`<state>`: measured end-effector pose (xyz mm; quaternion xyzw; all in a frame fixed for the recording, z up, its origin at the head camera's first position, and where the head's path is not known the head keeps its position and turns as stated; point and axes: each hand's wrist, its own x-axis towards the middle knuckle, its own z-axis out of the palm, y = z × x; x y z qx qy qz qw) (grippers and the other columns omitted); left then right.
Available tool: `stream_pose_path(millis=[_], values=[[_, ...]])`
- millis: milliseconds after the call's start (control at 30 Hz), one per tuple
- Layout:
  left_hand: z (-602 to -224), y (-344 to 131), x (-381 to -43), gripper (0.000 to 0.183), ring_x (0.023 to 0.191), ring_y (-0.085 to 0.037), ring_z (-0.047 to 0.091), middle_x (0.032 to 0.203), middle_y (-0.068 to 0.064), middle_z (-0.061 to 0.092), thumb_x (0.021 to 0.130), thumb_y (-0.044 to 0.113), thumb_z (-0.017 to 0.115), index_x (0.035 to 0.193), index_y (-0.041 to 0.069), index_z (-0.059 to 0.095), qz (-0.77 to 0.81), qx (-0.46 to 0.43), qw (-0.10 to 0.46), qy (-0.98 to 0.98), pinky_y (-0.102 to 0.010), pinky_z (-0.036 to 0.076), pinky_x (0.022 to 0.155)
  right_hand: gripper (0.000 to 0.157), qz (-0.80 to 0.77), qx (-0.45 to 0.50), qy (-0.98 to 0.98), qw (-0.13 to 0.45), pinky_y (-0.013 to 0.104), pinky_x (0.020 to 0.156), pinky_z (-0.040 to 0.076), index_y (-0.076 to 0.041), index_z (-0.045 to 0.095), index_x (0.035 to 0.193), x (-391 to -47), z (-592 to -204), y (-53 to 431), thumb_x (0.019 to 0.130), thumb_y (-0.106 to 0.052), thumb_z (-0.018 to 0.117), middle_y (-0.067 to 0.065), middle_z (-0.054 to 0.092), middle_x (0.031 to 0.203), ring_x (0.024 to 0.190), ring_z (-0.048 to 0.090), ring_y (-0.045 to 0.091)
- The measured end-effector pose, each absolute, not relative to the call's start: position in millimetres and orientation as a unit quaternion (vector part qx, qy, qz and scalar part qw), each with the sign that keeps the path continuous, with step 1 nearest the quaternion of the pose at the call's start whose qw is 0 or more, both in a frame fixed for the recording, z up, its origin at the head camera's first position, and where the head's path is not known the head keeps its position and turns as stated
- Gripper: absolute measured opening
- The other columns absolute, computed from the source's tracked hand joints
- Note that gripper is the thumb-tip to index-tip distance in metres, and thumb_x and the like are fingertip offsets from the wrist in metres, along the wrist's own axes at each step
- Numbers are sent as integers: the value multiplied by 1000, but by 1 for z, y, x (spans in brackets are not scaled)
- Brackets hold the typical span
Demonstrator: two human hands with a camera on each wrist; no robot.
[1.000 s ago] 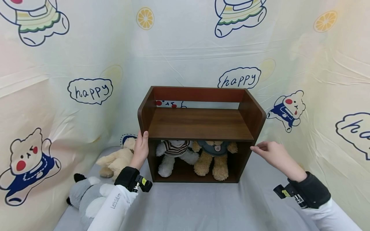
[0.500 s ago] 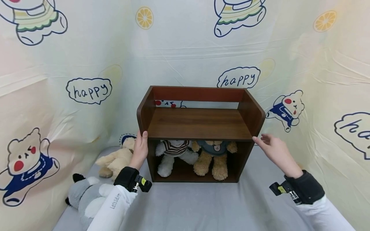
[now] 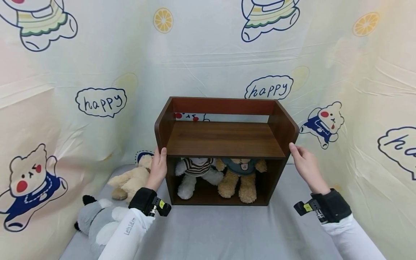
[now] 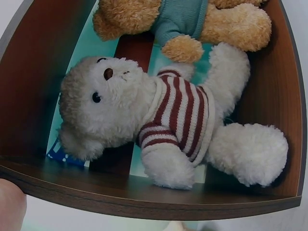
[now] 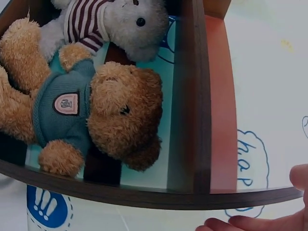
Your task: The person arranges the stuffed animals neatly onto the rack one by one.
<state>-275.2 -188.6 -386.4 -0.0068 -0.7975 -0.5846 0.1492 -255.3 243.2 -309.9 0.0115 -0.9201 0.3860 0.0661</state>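
A dark brown wooden shelf (image 3: 224,139) stands upright, its upper tier bare and its lower compartment holding two plush bears. My left hand (image 3: 158,169) rests against the shelf's left side panel, thumb by the front edge. On the opposite side my right hand (image 3: 307,168) has its thumb at the right panel's front edge, with the fingers along the outer face in the right wrist view. A white bear (image 4: 115,101) in a red-and-white striped sweater sits on the left inside. Beside it is a brown bear (image 5: 125,110) in a teal sweater with a badge.
Left of the shelf a cream plush toy (image 3: 131,180) lies on the grey cloth (image 3: 224,234). Nearer the front is a grey-and-white plush toy (image 3: 97,220), partly hidden by my left forearm. A printed curtain (image 3: 208,47) hangs behind and at both sides.
My right hand has moved up along the shelf's right side, its thumb now higher at the front edge and its wrist turned more upright. The left hand and the shelf stay in place.
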Motion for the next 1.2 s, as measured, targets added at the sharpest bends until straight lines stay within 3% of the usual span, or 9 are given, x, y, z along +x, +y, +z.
stream_pose_path(millis=[567,900,1200], values=[[-384,-189,-276,69,138,-30,6,151,-18,5,97,46,23,145,3,0,-585,4,145,-798,-46,8,110,88,478,-25,-877,32,57,101,25,12,15,139,-273,-331,238,91,-61,24,34,24,140,127,27,45],[-386,-189,-277,70,138,-28,5,151,-16,5,97,48,23,146,5,-1,-584,8,142,-799,-46,7,110,81,559,-9,-828,32,58,104,17,6,10,143,-286,-347,235,93,-55,30,27,18,146,132,20,39],[-386,-188,-276,70,138,-28,7,151,-15,7,96,49,24,146,5,1,-584,6,146,-799,-45,9,110,73,610,1,-790,61,52,107,15,-1,13,145,-293,-358,230,94,-48,38,19,22,147,133,21,32]])
